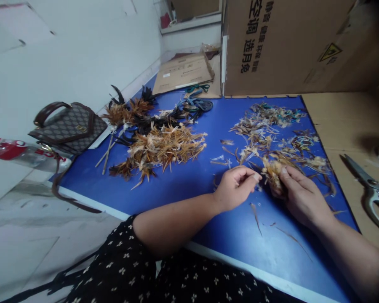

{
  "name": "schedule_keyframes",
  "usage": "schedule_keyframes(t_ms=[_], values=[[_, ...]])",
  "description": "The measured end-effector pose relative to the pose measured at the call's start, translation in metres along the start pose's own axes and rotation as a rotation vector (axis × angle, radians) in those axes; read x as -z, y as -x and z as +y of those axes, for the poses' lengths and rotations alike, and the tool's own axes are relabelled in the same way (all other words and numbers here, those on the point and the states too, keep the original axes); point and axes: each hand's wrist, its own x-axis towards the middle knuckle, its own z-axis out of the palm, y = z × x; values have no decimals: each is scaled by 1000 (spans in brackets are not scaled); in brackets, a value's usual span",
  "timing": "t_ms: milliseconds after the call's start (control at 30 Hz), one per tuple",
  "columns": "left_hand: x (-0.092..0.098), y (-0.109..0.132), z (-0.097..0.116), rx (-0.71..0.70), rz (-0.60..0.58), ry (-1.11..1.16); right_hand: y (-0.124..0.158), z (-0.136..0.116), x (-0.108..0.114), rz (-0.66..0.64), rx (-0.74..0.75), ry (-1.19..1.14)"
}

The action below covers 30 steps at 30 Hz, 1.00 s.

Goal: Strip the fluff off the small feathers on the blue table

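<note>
My right hand [303,195] is closed round a small bundle of yellow-brown feathers [273,170], its thumb pressing on the near side. Just left of the bundle, my left hand [236,187] has thumb and forefinger pinched together; whatever lies between the tips is too small to make out. Behind the bundle spreads a loose heap of feather scraps and threads [255,130]. Tidier rows of golden-brown feather tufts [170,145] lie to the left. Farther back are darker brown and black tufts [131,109]. Single thin feathers [256,219] are scattered in front of my hands.
The blue tabletop [189,219] carries everything. On the left are a patterned handbag [72,126] and a plastic bottle [22,153] lying tilted. Scissors [371,185] rest on cardboard at the right. A large cardboard box [287,50] stands behind; flattened cardboard [183,71] lies at the back.
</note>
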Motion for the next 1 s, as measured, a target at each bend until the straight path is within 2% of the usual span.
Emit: schedule_keyframes(t_ms=[133,367,700,800,1000], values=[[3,-7,-5,157,68,58,4,-1,-4,-35,-7,34],[1,-9,-8,169,24,183,3,4,1,-123,79,279],[3,-12,-7,164,-1,268,3,-2,-2,-209,106,349],[4,-12,-4,191,39,286,3,-2,-2,-166,76,338],[6,-13,0,204,112,364,-4,4,6,47,44,217]])
